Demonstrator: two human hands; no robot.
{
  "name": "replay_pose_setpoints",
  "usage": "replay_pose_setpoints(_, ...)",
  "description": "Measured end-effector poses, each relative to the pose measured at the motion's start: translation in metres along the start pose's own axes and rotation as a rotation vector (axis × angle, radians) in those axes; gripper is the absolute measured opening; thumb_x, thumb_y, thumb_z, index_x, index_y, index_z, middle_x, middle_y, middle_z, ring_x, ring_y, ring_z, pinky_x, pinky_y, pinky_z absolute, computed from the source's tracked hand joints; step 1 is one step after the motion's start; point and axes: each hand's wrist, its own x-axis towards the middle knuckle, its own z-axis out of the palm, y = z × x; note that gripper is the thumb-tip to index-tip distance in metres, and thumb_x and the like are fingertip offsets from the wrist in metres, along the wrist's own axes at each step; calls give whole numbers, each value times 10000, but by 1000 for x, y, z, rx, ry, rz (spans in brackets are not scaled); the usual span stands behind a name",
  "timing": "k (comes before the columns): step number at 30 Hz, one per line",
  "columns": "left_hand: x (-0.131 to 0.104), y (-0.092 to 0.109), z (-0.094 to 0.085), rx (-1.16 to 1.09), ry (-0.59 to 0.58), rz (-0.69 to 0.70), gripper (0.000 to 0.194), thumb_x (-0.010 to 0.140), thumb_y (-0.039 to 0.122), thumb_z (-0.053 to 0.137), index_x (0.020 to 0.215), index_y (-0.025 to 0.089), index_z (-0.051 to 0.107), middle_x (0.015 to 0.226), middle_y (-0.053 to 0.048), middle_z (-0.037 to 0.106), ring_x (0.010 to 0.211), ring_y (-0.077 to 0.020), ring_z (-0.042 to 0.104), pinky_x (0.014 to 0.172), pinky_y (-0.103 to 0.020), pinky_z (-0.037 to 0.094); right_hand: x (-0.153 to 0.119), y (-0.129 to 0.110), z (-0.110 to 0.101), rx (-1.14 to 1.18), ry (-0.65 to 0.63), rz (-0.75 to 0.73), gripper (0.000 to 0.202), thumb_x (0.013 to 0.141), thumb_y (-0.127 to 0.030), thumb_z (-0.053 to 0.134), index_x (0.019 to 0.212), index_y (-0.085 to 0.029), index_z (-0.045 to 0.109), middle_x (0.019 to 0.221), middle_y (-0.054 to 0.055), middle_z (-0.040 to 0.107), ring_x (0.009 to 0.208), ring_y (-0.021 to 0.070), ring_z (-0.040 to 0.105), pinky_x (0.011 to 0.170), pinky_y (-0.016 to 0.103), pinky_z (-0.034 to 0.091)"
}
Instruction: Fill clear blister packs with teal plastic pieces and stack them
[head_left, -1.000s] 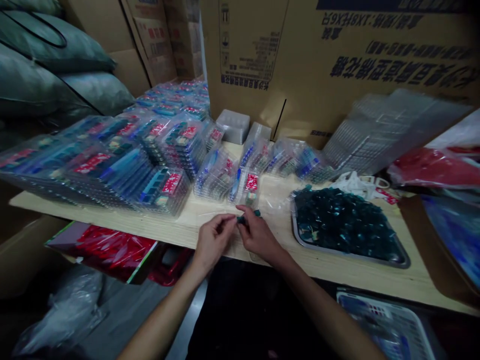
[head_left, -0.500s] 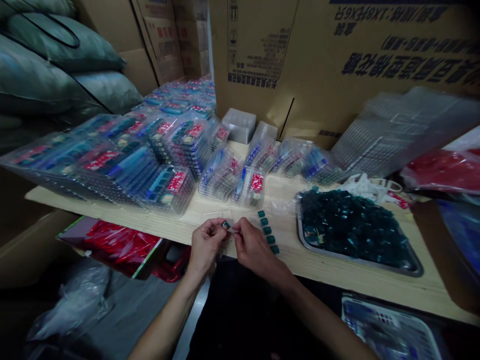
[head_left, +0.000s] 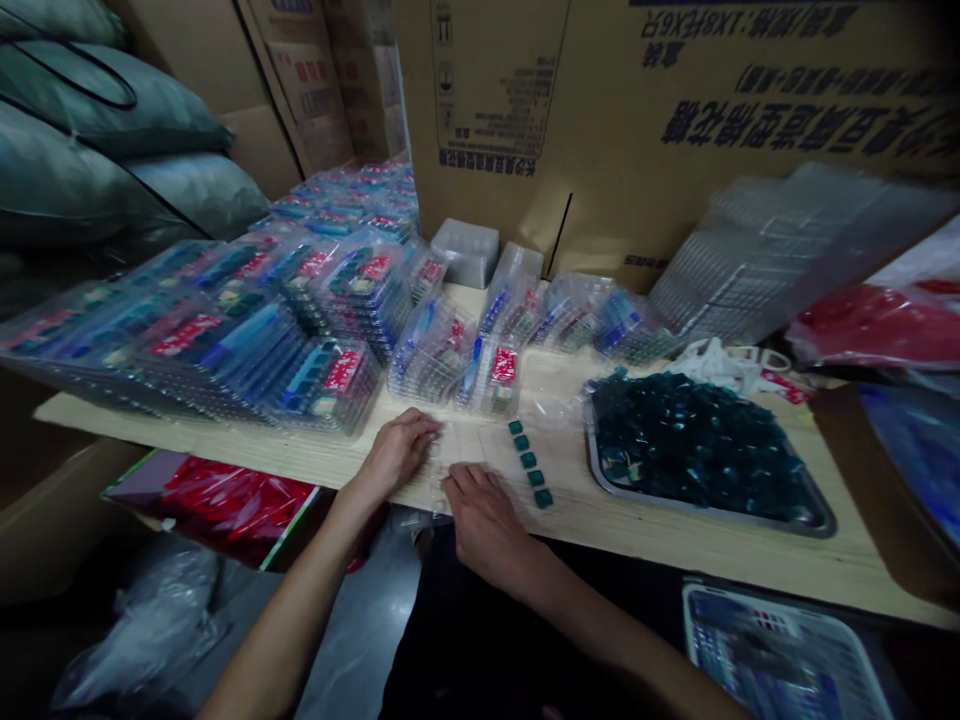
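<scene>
Green pieces (head_left: 528, 460) are set out as a row of five on the worktop (head_left: 660, 533), between the right hand (head_left: 484, 522) and the metal tray (head_left: 591, 445). Filled packs (head_left: 330, 385) are stacked; the tray's heap (head_left: 697, 440) is judged to be left for packing. Whether anything is clamped by the fingers of the left hand (head_left: 396, 452) or right hand cannot be told. Half a second earlier, a piece was held in the left fingers; none is seen there now, and the hands are parted.

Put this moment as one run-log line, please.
left hand: at table, grip unclear | right hand: nearby, grip unclear | green pieces: five in a row, right of right hand | metal tray: heaped with similar pieces
</scene>
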Motion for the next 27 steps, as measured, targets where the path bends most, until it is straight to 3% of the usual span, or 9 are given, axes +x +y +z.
replay_pose_setpoints(3, -1, -3, 1, 12, -41, 39, 239, 910, 225, 516, 978, 181, 740, 920, -92, 713, 849, -193, 671, 764, -303, 522, -1, -3, -2, 4, 5, 12, 293, 752, -43, 518, 1022, -127, 597, 1100, 117, 578, 1039, 256, 472, 897, 383, 411)
replay_pose_setpoints(6, -5, -1, 0, 47, 9, 48, 254, 912, 279, 529, 1069, 193, 709, 964, -86, 731, 890, -213, 686, 805, -332, 534, -3, -2, -10, 22, 20, -25, 274, 757, -70, 534, 1018, -124, 603, 1070, 113, 590, 1026, 244, 484, 912, 362, 414)
replay_pose_setpoints(10, -5, -2, 8, 67, 159, 100, 235, 919, 352, 525, 980, 211, 703, 945, -65, 726, 881, -213, 690, 822, -332, 548, -2, 32, -42, 36, 138, 17, 294, 791, -99, 525, 1073, -143, 597, 1086, 97, 595, 1047, 215, 501, 954, 333, 404)
replay_pose_setpoints(12, -1, -2, 15, 81, 200, 138, 243, 917, 370, 523, 950, 213, 706, 949, -65, 712, 880, -208, 690, 808, -319, 557, -5, 67, -68, -36, 222, 212, 355, 778, -93, 530, 1125, -136, 594, 1163, 125, 570, 1090, 235, 490, 961, 351, 400)
replay_pose_setpoints(14, 4, 0, 22, 97, 209, 153, 250, 917, 370, 518, 975, 214, 705, 971, -61, 707, 886, -202, 692, 805, -308, 562, -14, 108, -95, -177, 282, 506, 377, 777, -87, 517, 1142, -130, 604, 1191, 162, 545, 1068, 270, 497, 892, 379, 424)
replay_pose_setpoints(17, 7, 8, 27, 104, 190, 158, 260, 926, 339, 490, 1047, 220, 686, 988, -49, 721, 884, -195, 700, 814, -306, 567, -33, 165, -121, -398, 340, 845, 422, 795, -103, 517, 1211, -146, 578, 1219, 206, 512, 1063, 320, 499, 836, 429, 429)
replay_pose_setpoints(19, 9, 18, 28, 118, 211, 144, 270, 922, 329, 494, 1104, 223, 663, 1027, -61, 721, 908, -208, 698, 835, -331, 564, -42, 192, -128, -463, 319, 887, 410, 769, -122, 569, 1178, -130, 588, 1193, 218, 522, 1059, 334, 507, 830, 435, 430)
replay_pose_setpoints(23, 16, 58, 25, 83, 333, 118, 250, 920, 314, 521, 1108, 219, 654, 1070, -92, 696, 973, -234, 675, 899, -387, 531, -51, 221, -136, -376, 333, 800, 356, 732, -88, 595, 1085, -130, 612, 1094, 181, 586, 944, 279, 570, 794, 365, 428)
replay_pose_setpoints(27, 33, 109, 37, -160, 264, 114, 190, 912, 299, 538, 998, 236, 695, 995, -59, 707, 929, -210, 674, 874, -356, 527, -61, 233, -151, -159, 541, 770, 249, 820, -75, 473, 1005, -153, 620, 930, 107, 635, 820, 205, 583, 762, 299, 413)
